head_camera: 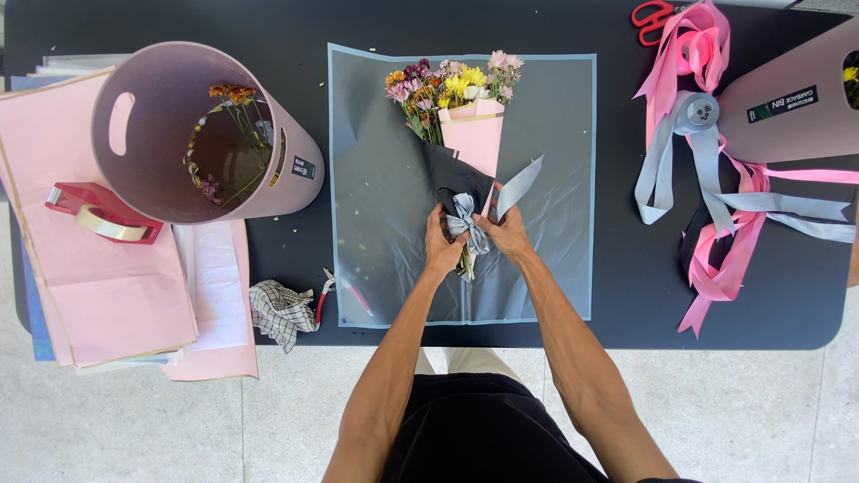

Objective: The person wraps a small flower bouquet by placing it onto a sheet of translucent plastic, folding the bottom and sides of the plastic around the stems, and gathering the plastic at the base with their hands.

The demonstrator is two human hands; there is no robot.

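I see my left hand (443, 246) and my right hand (506, 234) meeting at the middle of the frame, both closed around the neck of a bouquet (456, 116) that lies on a grey-blue wrapping sheet (555, 179) spread over the dark table (626, 295). My left fingers are curled tight on the left side of a grey ribbon bow (467, 224), and my right fingers pinch its right side, with one ribbon tail (522, 183) running up and to the right from my right hand. The bouquet points toward the top of the frame, with yellow, pink and purple flowers above a pink paper collar (474, 134) and a dark wrap (452, 174) lower down; its stem ends poke out just below my hands.

At the upper left a pink bucket (152, 80) lies tipped on its side with a few loose flowers inside. Just left of it, a red tape dispenser (98, 215) rests on a stack of pink paper (98, 295) that hangs over the table's left edge. Near the sheet's lower left corner lie a crumpled checked cloth (279, 311) and red-handled clippers (327, 291). At the right, pink and grey ribbons (716, 206) trail beside a second pink bucket (796, 98), and red scissors (651, 18) sit at the top edge.
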